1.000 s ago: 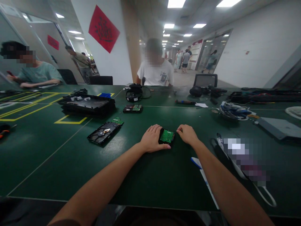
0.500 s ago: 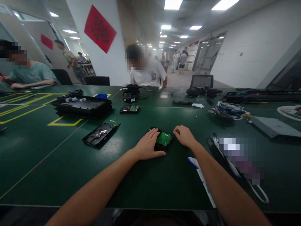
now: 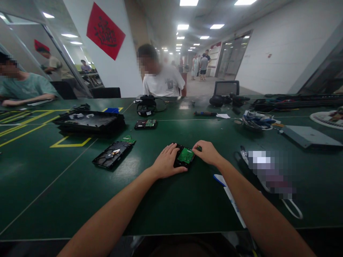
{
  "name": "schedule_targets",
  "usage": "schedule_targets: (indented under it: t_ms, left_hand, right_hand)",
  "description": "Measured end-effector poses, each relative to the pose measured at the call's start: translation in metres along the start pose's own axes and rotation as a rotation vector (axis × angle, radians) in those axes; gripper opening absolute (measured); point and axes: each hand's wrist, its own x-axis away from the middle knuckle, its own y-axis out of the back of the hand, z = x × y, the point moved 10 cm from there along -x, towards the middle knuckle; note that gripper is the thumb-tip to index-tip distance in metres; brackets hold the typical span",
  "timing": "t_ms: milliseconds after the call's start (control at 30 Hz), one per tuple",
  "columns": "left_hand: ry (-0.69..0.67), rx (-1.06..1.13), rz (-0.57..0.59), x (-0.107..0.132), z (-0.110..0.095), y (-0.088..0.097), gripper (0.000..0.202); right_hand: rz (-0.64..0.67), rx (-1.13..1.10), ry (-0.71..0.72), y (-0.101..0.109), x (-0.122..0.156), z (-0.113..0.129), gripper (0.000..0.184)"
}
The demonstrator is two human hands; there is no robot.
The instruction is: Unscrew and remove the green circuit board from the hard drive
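Brace the drive [image 3: 184, 156] flat on the tabletop [image 3: 166, 207] under the spread fingers of your left hand [image 3: 168, 162], and work gently with your right hand [image 3: 205, 151], its fingers narrow at the drive's edge, their grip unclear

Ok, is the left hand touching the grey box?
No, the left hand rests on the hard drive, while the grey box lies to the right.

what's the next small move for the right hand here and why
Probably ease up the edge of the green circuit board gently: the right hand is at its upper right corner, though contact is unclear, while the left hand lies over the black casing, seemingly steadying it.
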Motion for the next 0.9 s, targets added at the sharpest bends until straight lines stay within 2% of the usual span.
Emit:
schedule_targets:
  t_ms: [367, 900]
  left_hand:
    - [-0.016, -0.019, -0.011, 0.0002, -0.0024, 0.0017, 0.102]
    - [-0.006, 0.011, -0.011, 0.0005, -0.0020, 0.0034, 0.100]
  right_hand:
    - [0.062, 0.019, 0.030, -0.0019, 0.0007, 0.0058, 0.016]
    - [0.049, -0.034, -0.039, 0.0000, 0.0018, -0.0025, 0.014]
